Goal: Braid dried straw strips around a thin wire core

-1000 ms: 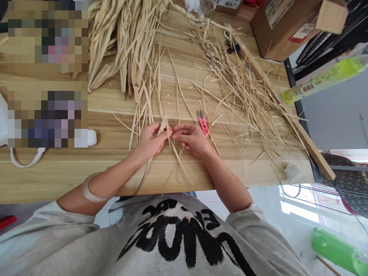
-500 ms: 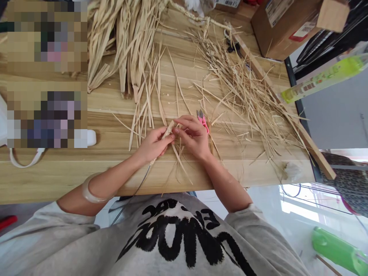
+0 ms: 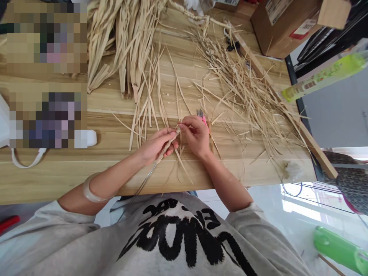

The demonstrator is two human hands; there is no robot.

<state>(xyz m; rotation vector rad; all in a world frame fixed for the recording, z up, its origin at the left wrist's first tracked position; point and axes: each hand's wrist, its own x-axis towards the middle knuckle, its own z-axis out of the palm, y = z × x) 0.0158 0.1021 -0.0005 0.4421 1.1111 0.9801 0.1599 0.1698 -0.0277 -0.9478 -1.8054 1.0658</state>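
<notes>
The wooden worktop [image 3: 43,180] is smooth, with a striped grain. On its far right part a loose pile of straw [image 3: 244,84] lies, thin and tangled; on the far left side there is a bundle of dry leaves [image 3: 125,46], wide, flat and wrinkled. Near the front edge, the left hand [image 3: 156,143] holds a wrapped stem [image 3: 166,147] between thumb and fingers, and the right hand [image 3: 197,136] pinches its upper end, maybe together with a thin strip. The stem is slim, tilted and ridged like a cord. Its visible length seems already covered; below it, smooth grey wire [image 3: 147,178] is bare, so the covering appears only partly done. Pink snips [image 3: 203,118] lie behind the right hand.
</notes>
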